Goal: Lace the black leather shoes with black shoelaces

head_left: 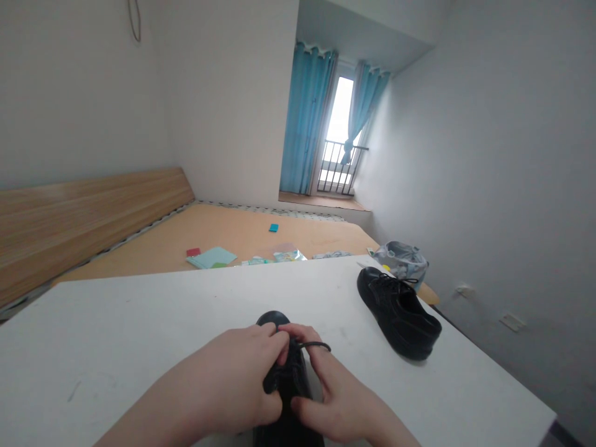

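A black lace-up shoe [272,321] lies on the white table [139,335] right in front of me, toe pointing away. My left hand [237,379] is closed over its laces, fingers pinched on a lace near the tongue. My right hand [338,397] grips the shoe's right side, and a loop of black lace [316,345] runs over its forefinger. A second black shoe [398,310] lies apart near the table's right edge, with neither hand touching it.
Beyond the table is a bare wooden bed platform [242,233] with scattered packets and cards [212,256]. A crumpled plastic bag [403,259] sits past the far right corner. Blue curtains [305,118] frame a balcony door. The table's right edge drops off beside a white wall.
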Tool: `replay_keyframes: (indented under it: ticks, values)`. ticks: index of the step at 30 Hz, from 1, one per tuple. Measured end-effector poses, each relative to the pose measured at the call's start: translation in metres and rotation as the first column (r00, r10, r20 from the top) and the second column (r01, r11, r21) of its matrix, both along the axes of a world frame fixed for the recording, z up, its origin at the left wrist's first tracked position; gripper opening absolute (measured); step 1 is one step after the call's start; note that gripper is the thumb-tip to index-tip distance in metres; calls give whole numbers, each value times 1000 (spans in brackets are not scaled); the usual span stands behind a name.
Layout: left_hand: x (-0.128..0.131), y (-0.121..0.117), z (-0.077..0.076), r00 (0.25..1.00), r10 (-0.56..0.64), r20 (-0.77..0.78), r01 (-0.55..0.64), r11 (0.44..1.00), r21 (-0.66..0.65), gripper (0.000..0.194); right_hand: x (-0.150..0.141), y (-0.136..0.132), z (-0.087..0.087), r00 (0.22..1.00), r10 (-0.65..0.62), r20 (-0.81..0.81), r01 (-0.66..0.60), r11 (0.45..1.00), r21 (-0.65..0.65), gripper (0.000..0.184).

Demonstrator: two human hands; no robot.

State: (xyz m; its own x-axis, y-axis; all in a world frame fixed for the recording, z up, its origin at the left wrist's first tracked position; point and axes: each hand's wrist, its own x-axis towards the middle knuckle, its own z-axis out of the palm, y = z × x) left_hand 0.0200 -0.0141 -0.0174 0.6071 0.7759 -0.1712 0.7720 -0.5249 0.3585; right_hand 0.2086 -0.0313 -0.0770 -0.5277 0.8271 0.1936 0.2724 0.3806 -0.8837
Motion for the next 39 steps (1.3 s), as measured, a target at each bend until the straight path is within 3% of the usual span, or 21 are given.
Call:
replay_keyframes:
  ticks: [4,13,19,23,26,29,31,32,33,35,36,37,39]
  values:
    - [-2,-2,7,1000,-18,-19,18,999,-34,24,1,0,2,1000,-14,-21,14,1000,5,45]
    - [5,-5,7,998,-18,-55,20,999,42,15,-3,1,1,998,-66,20,60,977,202,30]
    - [-2,-2,24,945,-165,281,197,977,-87,18,-2,-1,-1,999,-16,-52,27,974,224,32]
    - [-13,-2,41,902,-73,426,173,964,-201,8,0,-2,-1,984,24,-176,3,989,150,20]
    - [-24,0,48,797,44,603,144,955,-259,20,5,2,0,885,19,-465,-68,994,-88,6]
    - [-34,2,52,670,147,728,153,932,-329,37,13,8,5,623,-56,-780,-214,947,-239,24]
    - [-37,2,55,700,163,695,168,909,-382,43,17,12,6,499,-130,-857,-282,910,-303,33]
    - [-37,2,55,743,163,649,163,896,-412,44,19,14,5,493,-163,-855,-288,897,-337,37]
    - [-36,2,55,795,160,585,138,891,-432,45,19,16,4,533,-194,-824,-258,890,-377,42]
    - [-30,3,49,897,132,422,39,927,-373,40,18,18,-2,747,-232,-624,-71,904,-421,50]
    - [-26,4,44,937,122,328,-26,959,-284,36,16,19,-5,845,-247,-474,44,916,-399,51]
    - [-21,5,38,966,98,241,-63,987,-150,31,14,19,-8,905,-264,-333,140,925,-353,51]
    - [-12,6,25,993,87,80,-87,996,4,25,10,17,-11,947,-296,-127,267,942,-204,39]
